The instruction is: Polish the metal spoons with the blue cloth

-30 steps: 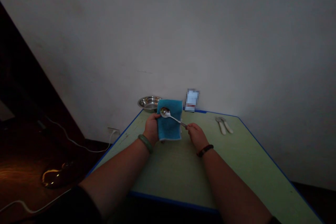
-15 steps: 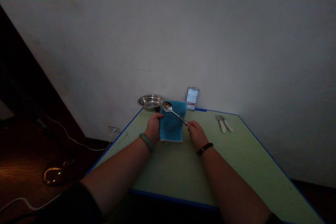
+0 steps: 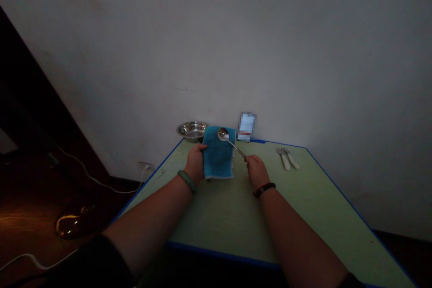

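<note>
My left hand (image 3: pixel 195 161) grips a blue towel (image 3: pixel 218 159) by its left side, thumb in front and the other fingers hidden behind the cloth. The towel hangs spread out above the table. In my right hand (image 3: pixel 257 171), closed around the end of its handle, is a metal spoon (image 3: pixel 223 134). Its round bowl lies in front of the towel's upper part, tilted up to the left. Whether bowl and cloth touch, I cannot tell. A shiny metal bowl (image 3: pixel 193 131) is just behind my left hand, partly covered by the towel.
The green table (image 3: pixel 222 216) has blue edging and meets a plain wall. Two utensils with pale handles (image 3: pixel 289 160) lie on its right side. A blurred upright screen (image 3: pixel 246 125) leans at the back edge. A white cable (image 3: pixel 97 183) hangs from a wall socket (image 3: pixel 146 167) at left.
The spoon and my right hand have shifted slightly right, so the bowl sits nearer the towel's middle. The towel and my left hand have moved a little left and up.
</note>
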Available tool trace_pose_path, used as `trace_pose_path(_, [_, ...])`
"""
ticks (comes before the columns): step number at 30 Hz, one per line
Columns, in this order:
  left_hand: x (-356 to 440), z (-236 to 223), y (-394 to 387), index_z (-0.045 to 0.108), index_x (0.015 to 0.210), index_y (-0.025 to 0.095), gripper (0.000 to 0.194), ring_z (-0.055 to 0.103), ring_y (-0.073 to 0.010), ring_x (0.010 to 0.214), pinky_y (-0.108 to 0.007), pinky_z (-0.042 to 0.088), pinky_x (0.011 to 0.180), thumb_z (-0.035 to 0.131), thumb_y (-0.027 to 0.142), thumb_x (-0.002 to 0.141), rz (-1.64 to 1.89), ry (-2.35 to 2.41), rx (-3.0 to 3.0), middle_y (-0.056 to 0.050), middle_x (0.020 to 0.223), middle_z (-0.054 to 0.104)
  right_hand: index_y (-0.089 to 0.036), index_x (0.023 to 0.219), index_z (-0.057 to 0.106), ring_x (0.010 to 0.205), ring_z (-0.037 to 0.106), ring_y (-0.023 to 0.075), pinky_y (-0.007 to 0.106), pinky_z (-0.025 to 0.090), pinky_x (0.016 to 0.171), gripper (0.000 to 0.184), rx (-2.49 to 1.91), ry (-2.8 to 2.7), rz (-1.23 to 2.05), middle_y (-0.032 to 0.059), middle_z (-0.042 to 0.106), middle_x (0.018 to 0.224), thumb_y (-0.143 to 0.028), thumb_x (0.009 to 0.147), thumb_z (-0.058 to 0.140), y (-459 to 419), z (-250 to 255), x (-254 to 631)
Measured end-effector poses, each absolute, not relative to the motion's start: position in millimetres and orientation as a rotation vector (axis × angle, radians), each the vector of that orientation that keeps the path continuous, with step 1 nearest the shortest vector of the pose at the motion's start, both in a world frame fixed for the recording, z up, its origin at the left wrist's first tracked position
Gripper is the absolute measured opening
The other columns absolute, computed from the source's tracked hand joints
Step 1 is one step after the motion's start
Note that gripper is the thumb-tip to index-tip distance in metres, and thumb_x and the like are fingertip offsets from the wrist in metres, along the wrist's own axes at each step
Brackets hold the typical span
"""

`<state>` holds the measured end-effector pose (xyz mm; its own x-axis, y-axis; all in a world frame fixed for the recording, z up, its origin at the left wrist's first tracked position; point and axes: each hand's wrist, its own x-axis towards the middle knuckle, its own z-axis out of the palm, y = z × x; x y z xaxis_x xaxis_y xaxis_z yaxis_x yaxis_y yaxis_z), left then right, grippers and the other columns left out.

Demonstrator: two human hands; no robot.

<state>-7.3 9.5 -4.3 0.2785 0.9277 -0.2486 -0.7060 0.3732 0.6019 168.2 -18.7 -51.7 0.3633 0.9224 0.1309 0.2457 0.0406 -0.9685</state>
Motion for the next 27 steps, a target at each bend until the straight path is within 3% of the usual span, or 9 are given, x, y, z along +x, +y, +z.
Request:
trace_pose_path(6, [-7.1,-3.5,8.7,0.055,0.112,0.004,0.053,0.066,-0.0301,0.072,-0.048,0.050,0.074,0.040,0.023,0.065,1.166,0.667,0.431,-0.012,0.072,0.070,-0.020,0.061,0.049,0.051,0.036,0.0123,0.026,0.026,0.047,0.016,-1.482,-1.110,0.764,-0.0034,0.039,0.052,-0.033,0.069,0.043,-21.8,-48.8,168.2])
trace_pose_path(27, [-4.5,-7.6,10.1,0.061,0.104,0.008,0.049,0.066,-0.0308,0.074,-0.047,0.051,0.072,0.044,0.022,0.060,1.108,0.682,0.386,-0.011,0.075,0.071,-0.020,0.063,0.051,0.049,0.035,0.0120,0.025,0.024,0.049,0.017,-1.453,-1.118,0.754,-0.0050,0.039,0.049,-0.034,0.070,0.044,-23.2,-47.4,163.6])
